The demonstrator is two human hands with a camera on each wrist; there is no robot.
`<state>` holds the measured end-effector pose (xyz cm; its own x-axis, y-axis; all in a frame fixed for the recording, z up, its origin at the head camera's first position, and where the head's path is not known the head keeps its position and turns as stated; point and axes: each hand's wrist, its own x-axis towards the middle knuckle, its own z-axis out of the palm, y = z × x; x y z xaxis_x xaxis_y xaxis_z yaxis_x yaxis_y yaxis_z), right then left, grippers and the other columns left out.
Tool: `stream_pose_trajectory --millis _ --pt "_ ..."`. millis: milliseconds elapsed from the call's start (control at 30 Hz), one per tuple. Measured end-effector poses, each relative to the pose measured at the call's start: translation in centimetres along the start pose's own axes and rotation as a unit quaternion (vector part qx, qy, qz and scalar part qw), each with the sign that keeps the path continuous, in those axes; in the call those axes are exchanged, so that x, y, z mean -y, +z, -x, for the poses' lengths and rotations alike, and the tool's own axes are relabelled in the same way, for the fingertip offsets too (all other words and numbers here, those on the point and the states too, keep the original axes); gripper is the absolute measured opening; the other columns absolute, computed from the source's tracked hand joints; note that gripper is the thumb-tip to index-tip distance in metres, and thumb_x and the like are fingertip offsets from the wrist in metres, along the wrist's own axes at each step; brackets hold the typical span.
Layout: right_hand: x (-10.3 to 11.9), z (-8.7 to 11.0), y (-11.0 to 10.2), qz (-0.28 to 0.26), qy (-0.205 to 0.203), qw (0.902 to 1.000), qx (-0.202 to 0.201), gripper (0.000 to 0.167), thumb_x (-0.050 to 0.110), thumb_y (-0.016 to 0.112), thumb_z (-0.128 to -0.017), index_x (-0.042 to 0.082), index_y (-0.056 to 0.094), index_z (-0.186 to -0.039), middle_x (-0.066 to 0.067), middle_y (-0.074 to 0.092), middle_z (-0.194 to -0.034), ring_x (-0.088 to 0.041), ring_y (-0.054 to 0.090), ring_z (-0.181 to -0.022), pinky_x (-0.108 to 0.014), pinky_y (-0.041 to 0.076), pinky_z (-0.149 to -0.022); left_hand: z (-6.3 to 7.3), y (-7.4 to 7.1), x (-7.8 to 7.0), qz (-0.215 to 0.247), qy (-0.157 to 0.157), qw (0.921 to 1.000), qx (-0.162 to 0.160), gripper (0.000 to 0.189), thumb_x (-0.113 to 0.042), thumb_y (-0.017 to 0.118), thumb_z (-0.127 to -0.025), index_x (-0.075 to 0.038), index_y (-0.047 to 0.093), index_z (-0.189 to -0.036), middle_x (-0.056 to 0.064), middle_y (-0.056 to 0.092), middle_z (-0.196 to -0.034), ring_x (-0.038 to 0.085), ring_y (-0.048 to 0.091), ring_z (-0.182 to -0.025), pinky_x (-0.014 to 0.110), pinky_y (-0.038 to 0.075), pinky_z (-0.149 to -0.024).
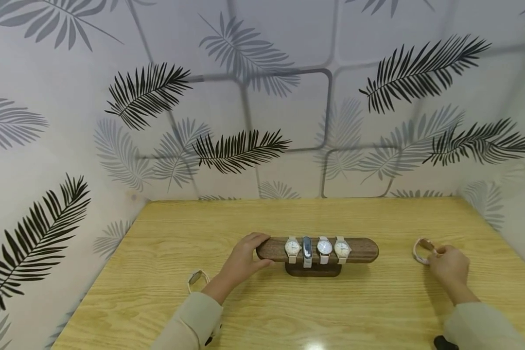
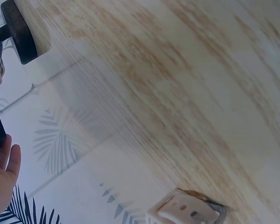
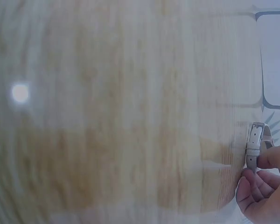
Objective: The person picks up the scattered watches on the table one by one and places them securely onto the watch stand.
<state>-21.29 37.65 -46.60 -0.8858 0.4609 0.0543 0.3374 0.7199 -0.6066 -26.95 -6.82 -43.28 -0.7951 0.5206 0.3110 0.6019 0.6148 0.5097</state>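
Observation:
A dark wooden watch stand (image 1: 363, 250) stands mid-table in the head view, its rounded bar over a small base (image 2: 21, 35). My left hand (image 1: 241, 261) holds the bar's left end, thumb in front and fingers over the top. Across the bar sit several watches, among them a dark-faced band (image 1: 306, 248) and a white-strapped round watch (image 1: 324, 248). At the right, my right hand (image 1: 449, 265) pinches a watch with a pale strap (image 3: 253, 140) between thumb and fingers; its strap forms a loop, with the buckle showing in the right wrist view.
Another pale-strapped watch (image 1: 196, 277) lies on the wooden table (image 1: 262, 316), left of my left forearm; its strap (image 2: 184, 209) shows large in the left wrist view. A leaf-patterned wall covering (image 1: 284, 112) rises behind the table's far edge.

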Motion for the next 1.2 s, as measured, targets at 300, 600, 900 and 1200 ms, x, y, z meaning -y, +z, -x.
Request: stream_pose_trajectory --millis 300,600,900,1200 --pt "0.1 0.8 0.3 0.009 -0.05 0.9983 0.029 0.025 0.005 0.054 -0.084 -0.018 0.058 -0.092 -0.026 0.062 -0.076 -0.025 0.054 -0.062 -0.025 0.04 -0.047 0.1 0.1 0.0 -0.002 -0.008 1.0 0.005 0.058 -0.022 0.074 -0.079 0.0 0.053 -0.128 0.015 0.055 -0.127 0.032 0.052 -0.118 0.043 0.049 -0.094" --pt "1.4 2.3 0.8 0.011 -0.142 0.9881 0.059 0.015 0.0 0.057 -0.083 -0.014 0.059 -0.089 -0.019 0.06 -0.074 -0.017 0.052 -0.062 -0.02 0.04 -0.046 0.0 0.1 0.1 0.009 -0.004 0.9999 -0.001 0.056 -0.017 0.075 -0.078 0.001 0.054 -0.126 0.016 0.056 -0.125 0.033 0.053 -0.116 0.044 0.049 -0.092" --pt "2.4 3.3 1.6 -0.027 -0.213 0.9765 0.01 0.009 -0.007 0.06 -0.08 -0.005 0.063 -0.088 -0.016 0.064 -0.082 0.003 0.052 -0.07 -0.015 0.046 -0.055 0.1 0.3 0.1 0.005 -0.005 1.0 0.0 0.056 -0.02 0.074 -0.078 -0.001 0.054 -0.127 0.015 0.055 -0.126 0.032 0.053 -0.117 0.042 0.049 -0.093" --pt "4.2 3.6 1.3 -0.075 -0.229 0.9706 -0.001 0.007 -0.005 0.061 -0.085 -0.003 0.059 -0.091 -0.016 0.064 -0.086 0.018 0.042 -0.072 -0.01 0.047 -0.06 0.1 0.1 0.1 0.019 -0.003 0.9998 -0.003 0.056 -0.019 0.075 -0.077 -0.001 0.054 -0.126 0.015 0.056 -0.125 0.032 0.054 -0.115 0.043 0.049 -0.093"
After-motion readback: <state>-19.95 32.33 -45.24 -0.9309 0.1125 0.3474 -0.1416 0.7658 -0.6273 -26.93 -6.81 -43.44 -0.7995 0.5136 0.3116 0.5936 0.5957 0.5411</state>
